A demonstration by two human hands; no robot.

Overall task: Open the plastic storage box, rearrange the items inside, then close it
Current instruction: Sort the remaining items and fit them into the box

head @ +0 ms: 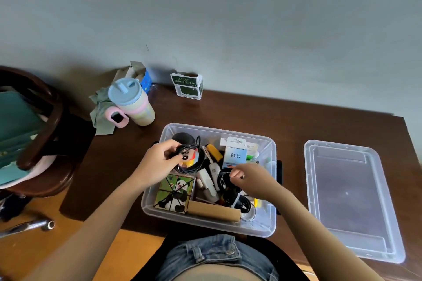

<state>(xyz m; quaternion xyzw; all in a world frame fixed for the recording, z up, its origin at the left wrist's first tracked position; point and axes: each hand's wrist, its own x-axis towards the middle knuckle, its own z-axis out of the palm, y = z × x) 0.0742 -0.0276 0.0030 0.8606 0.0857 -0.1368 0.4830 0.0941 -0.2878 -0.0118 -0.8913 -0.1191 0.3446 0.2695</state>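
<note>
Clear box (270, 227): open, on the dark table (262, 116), right in front of the person. Lid (351, 198): off, flat on the table to the box's right, apart from it.
Left hand (159, 162): fingers pinch a coiled black cable (194, 162) over the box's far left corner.
Right hand (251, 178): fingers curl on a second black cord (225, 180) mid-box.
In the box: panda puzzle (175, 191), near left; white-blue pack (235, 155) marked "Q88", seen upside down; brown carton (213, 211) along the near wall; yellow piece (214, 151).
On the table: pastel cup (132, 100), blue lid; green-white carton (188, 85), print unreadable.
</note>
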